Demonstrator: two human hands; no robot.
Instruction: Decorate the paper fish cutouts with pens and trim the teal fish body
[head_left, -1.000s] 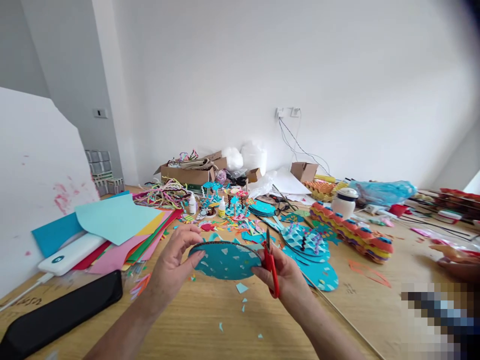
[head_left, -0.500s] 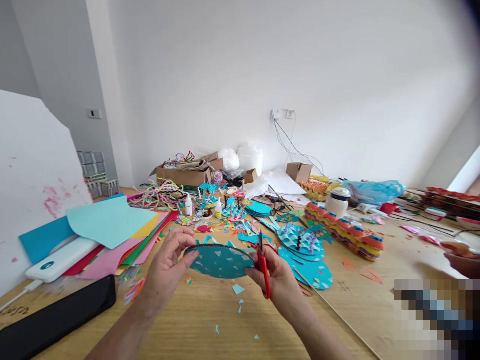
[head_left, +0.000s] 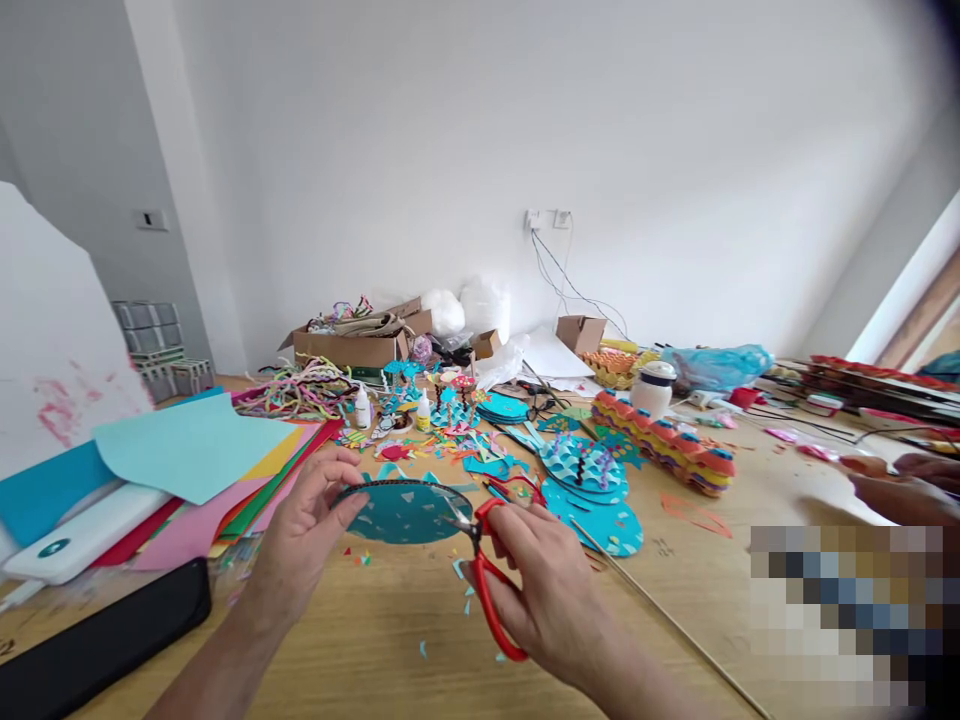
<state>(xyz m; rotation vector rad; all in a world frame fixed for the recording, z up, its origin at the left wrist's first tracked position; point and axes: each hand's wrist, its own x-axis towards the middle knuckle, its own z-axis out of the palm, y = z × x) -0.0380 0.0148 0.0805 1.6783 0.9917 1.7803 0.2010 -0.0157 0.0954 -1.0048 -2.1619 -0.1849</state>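
Pinched in my left hand (head_left: 311, 515) is the left edge of a round teal cardboard disc (head_left: 405, 512), tilted so its speckled face shows, with a corrugated rim. Light-blue paper sticks up behind its far edge. My right hand (head_left: 536, 575) grips red-handled scissors (head_left: 491, 590), fingers in the loops. Their blades point left and lie at the disc's right edge; whether they touch it I cannot tell. Small light-blue paper scraps (head_left: 459, 568) lie on the table beneath.
Coloured paper sheets (head_left: 199, 440), a white power bank (head_left: 86, 535) and a black phone (head_left: 112, 635) lie left. Teal discs (head_left: 592, 515), a thin stick (head_left: 667, 610) and painted egg cartons (head_left: 664, 445) lie right. Glue bottles (head_left: 362, 408) stand behind. Another person's hand (head_left: 900, 497) is at far right.
The scissors have turned from pointing upward in my right hand to pointing left at the disc, with my fingers now in the handles. My right hand has let go of the disc's edge.
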